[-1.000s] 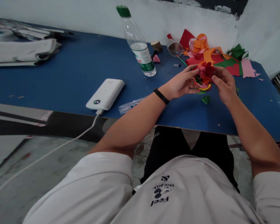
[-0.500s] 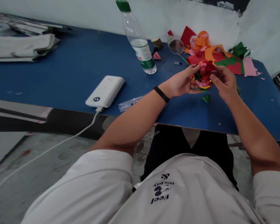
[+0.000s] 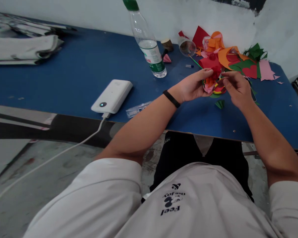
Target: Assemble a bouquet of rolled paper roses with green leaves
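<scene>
My left hand (image 3: 192,86) is closed on a paper flower ornament (image 3: 216,74) with red, orange and pink curled pieces and a yellow edge, held just above the table. It is tilted, and the fingers hide part of it. Right beside it is my right hand (image 3: 237,87), thumb and forefinger drawn together in a pinch close to the ornament's edge. What lies between those fingertips is too small to make out. Under the hands, a green folded paper piece (image 3: 220,104) lies on the blue table (image 3: 198,115).
Coloured paper scraps (image 3: 238,61) are heaped by the wall, near a tipped clear cup (image 3: 187,48). A water bottle (image 3: 150,54) stands left of them. A white power bank (image 3: 112,96) with its cable and a clear plastic packet (image 3: 137,109) lie near the front edge.
The ornament has been turned in my left hand, so its curled face no longer points up at me. My right fingers have shifted slightly away from it.
</scene>
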Available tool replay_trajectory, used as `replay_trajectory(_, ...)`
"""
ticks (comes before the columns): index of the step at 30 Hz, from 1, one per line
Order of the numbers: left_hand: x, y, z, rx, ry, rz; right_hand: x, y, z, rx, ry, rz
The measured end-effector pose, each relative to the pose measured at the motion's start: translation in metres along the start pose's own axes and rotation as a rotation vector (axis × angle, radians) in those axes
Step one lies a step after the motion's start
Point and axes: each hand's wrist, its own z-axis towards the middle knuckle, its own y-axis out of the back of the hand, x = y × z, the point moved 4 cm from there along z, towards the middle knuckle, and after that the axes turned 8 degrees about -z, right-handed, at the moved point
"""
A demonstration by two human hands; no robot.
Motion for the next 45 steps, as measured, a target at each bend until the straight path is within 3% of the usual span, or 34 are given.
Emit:
replay_trajectory(7,-0.005,-0.004,-0.007,-0.051,-0.074,0.135,0.007,-0.001,-0.002,-0.067,0.211,-0.177)
replay_trajectory(14,-0.009,-0.007,-0.012,-0.117,-0.078,0.166,0.009,0.006,0.001,-0.065,0.316,-0.313)
replay_trajectory(25,-0.017,-0.002,-0.005,-0.166,-0.132,0.136,0.004,0.013,0.001,-0.095,0.278,-0.392)
replay_trajectory(33,-0.015,-0.006,-0.008,-0.141,-0.177,0.208,-0.025,0.005,0.0,-0.009,0.035,-0.214)
replay_trajectory(40,-0.018,-0.013,-0.012,-0.165,-0.182,0.199,-0.018,-0.002,0.003,0.019,0.076,-0.11)
replay_trajectory(45,-0.018,-0.008,-0.007,-0.203,-0.208,0.253,-0.001,0.006,0.0,-0.01,0.174,-0.228)
